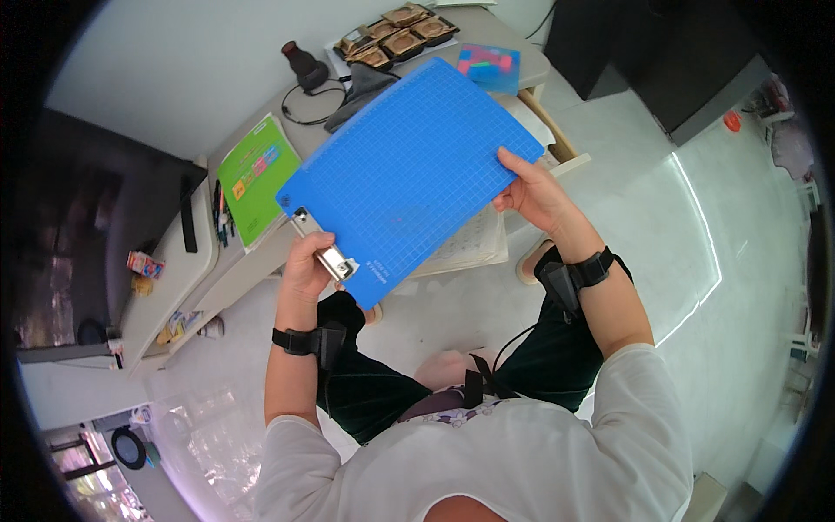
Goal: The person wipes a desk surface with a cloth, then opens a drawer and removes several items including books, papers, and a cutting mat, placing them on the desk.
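A blue plastic clipboard (417, 169) with a white grid on its face is held in the air, tilted, over the front of a desk. At its lower left end my left hand (308, 261) grips the metal clip (325, 246), thumb on top. My right hand (535, 192) pinches the opposite corner, with the thumb on the face and the fingers under the edge. No paper shows on the grid side. Below the clipboard a stack of paper (479, 245) is partly visible; the clipboard hides the rest of it.
On the desk lie a green book (258, 179), several pens (223, 215), a grey cloth (365, 91), packaged items in black trays (401, 39) and a blue plastic folder (489, 65). A drawer (567, 153) juts out at the right. A large dark television (85, 235) stands left.
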### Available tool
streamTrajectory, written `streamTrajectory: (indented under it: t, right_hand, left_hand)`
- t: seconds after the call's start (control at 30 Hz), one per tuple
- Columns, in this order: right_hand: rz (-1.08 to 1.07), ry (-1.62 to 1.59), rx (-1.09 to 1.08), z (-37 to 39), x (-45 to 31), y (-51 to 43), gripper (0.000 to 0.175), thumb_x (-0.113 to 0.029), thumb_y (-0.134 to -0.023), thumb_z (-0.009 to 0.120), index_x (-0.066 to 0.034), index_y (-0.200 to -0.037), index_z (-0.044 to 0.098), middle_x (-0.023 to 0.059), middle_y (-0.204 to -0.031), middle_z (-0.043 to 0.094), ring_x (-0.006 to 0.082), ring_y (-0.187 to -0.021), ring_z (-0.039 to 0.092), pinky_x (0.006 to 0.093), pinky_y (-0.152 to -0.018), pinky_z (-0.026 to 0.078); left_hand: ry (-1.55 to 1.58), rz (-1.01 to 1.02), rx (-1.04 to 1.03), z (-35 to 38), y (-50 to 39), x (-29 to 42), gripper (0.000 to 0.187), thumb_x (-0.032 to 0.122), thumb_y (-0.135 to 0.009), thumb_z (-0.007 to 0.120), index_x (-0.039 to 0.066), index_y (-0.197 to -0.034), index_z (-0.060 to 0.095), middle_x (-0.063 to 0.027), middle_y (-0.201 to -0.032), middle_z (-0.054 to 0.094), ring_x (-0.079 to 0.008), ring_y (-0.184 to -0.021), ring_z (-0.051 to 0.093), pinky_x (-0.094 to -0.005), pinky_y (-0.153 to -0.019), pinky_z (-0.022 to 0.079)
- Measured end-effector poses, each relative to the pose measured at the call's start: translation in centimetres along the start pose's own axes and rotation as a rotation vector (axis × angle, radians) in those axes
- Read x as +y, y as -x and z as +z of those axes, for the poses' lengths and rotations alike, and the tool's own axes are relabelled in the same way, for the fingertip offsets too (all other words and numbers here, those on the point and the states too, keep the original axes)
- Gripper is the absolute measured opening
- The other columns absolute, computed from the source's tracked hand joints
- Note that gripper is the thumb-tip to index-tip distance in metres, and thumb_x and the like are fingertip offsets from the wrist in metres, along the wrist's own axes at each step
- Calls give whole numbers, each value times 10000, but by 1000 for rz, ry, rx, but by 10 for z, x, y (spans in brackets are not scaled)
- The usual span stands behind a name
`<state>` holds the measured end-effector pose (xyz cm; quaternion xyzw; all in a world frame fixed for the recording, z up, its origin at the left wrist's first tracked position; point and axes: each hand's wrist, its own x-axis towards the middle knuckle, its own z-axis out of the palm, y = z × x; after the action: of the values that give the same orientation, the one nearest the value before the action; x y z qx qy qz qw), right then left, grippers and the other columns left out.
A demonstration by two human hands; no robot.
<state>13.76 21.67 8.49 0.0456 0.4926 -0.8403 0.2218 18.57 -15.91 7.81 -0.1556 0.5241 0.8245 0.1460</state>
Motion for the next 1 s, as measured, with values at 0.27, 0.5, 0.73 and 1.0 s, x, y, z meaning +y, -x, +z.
streamTrajectory:
  t: [0.27,0.5,0.73,1.0]
  right_hand:
    - [-657,-132,326,-121,-78,30,263,-308,-984,577,-61,-1073,558,54,-871,663,151,-633,617,286,-576,520]
    - [-755,-440,836,-270,-53,82,321,-316,-999,547,-21,-1118,504,123,-930,622,234,-761,624,353,-704,563]
    - [-593,-1016,1086,-379,137,104,337,-343,-988,564,-32,-1105,503,139,-926,602,245,-771,616,374,-726,576]
    - [-452,-1105,1246,-349,309,128,377,-381,-947,626,-55,-1110,527,104,-894,630,217,-745,631,339,-692,576]
  left_hand:
    - [40,104,-472,47,-41,-28,629,406,-944,580,29,-1413,398,-191,-1326,549,-229,-1067,618,-365,-888,550]
    - [76,-14,-512,40,-38,-46,606,349,-940,584,5,-1403,397,-213,-1258,584,-214,-991,634,-335,-786,585]
    - [10,-109,-505,56,-33,-50,613,343,-927,600,-16,-1384,405,-207,-1161,618,-218,-928,639,-331,-720,601]
    - [-43,-244,-470,44,-8,-67,555,370,-929,607,-67,-1251,493,-228,-1028,658,-244,-829,674,-337,-606,606]
